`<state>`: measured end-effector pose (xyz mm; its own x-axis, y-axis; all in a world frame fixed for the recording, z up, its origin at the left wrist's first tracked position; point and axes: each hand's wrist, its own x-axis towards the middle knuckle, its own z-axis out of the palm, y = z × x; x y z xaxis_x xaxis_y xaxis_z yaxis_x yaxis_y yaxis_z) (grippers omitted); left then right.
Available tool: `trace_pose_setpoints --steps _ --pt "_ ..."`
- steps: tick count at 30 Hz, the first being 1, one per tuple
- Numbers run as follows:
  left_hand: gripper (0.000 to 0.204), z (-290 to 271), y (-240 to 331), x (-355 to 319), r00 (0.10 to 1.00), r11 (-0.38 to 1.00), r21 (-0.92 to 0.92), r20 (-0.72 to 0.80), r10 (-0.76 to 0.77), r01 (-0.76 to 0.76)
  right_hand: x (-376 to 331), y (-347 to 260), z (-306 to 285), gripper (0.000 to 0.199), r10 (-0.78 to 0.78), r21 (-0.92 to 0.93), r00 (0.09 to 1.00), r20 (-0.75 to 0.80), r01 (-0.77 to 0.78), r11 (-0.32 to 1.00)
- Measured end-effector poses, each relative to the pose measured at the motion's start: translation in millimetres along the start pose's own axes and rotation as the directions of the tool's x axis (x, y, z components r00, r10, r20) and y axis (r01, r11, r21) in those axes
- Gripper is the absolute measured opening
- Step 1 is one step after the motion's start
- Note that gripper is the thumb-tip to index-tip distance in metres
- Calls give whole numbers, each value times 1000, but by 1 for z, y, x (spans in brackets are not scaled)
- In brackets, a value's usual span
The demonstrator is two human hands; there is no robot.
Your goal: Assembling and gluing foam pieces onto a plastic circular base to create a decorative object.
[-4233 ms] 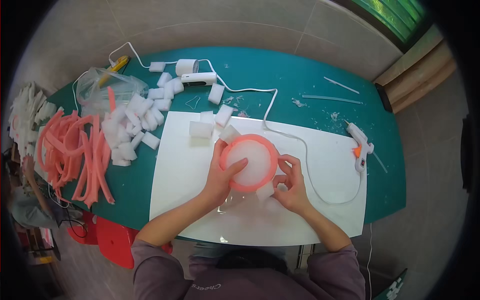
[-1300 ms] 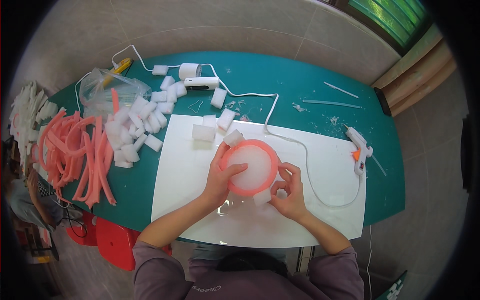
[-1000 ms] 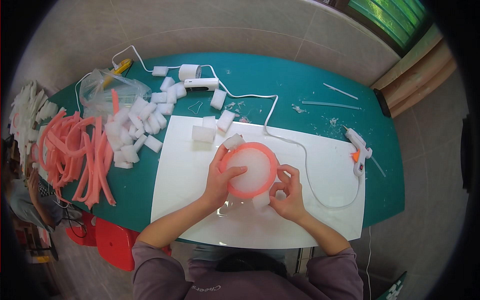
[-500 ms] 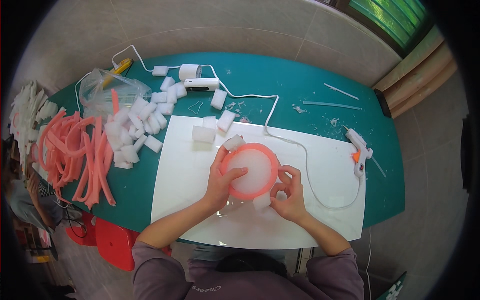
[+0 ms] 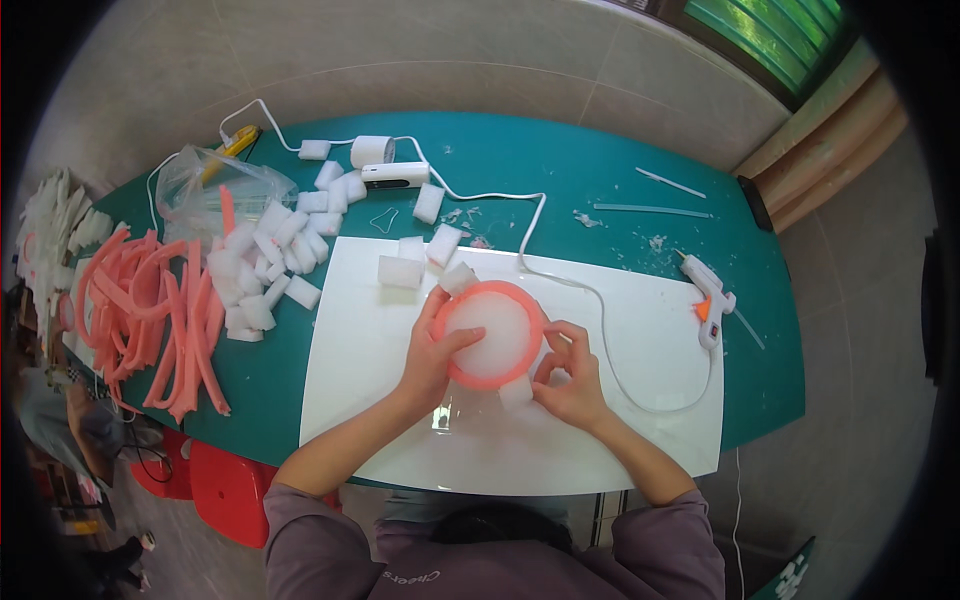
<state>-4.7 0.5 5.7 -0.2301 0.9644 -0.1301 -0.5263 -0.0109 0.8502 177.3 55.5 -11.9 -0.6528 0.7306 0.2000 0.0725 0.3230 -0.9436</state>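
Note:
Above the white board, my left hand (image 5: 428, 358) grips a round white foam disc (image 5: 505, 335) with a pink foam ring (image 5: 493, 380) around its edge. The thumb lies across the disc's face, and the fingers go behind the left rim. One white foam block (image 5: 458, 279) sits on the ring's upper left, near my left fingertips. At the lower edge another white foam block (image 5: 515, 391) sticks out. My right hand (image 5: 572, 385) is curled at the disc's right side, its thumb and a bent finger at this lower block, while the index fingertip meets the pink rim.
A white glue gun (image 5: 708, 300) with an orange trigger lies at the right, its cable crossing the white board (image 5: 640, 440). Pink foam strips (image 5: 150, 300) and white foam blocks (image 5: 275, 245) are heaped at the left. A white device (image 5: 395, 176) stands at the back. Glue sticks (image 5: 655, 210) lie far right.
The whole view has shifted slightly. My right fingers have bent a little differently at the rim and lower block. The left hand keeps the same hold on the disc.

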Motion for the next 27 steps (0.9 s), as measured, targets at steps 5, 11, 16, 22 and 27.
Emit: trace_pose_setpoints --steps 5,11,16,22,27 --pt "62 -3 8 3 1000 998 -60 -2 -30 30 15 -27 -16 71 -34 -106 997 72 42 993" --pt "65 -4 13 7 996 972 -235 -85 8 -28 -13 -59 -80 54 162 -324 979 126 -114 939" --pt "70 14 6 1 986 976 145 51 159 -165 -89 -78 -167 37 104 -732 995 -3 -73 677" --pt "81 78 -5 -7 886 901 393 464 -19 -186 -182 -106 -216 30 81 -560 778 -623 -515 648" --pt "83 164 -40 -24 623 886 436 741 -252 -160 -192 -103 -179 31 381 -22 797 -468 -441 897"
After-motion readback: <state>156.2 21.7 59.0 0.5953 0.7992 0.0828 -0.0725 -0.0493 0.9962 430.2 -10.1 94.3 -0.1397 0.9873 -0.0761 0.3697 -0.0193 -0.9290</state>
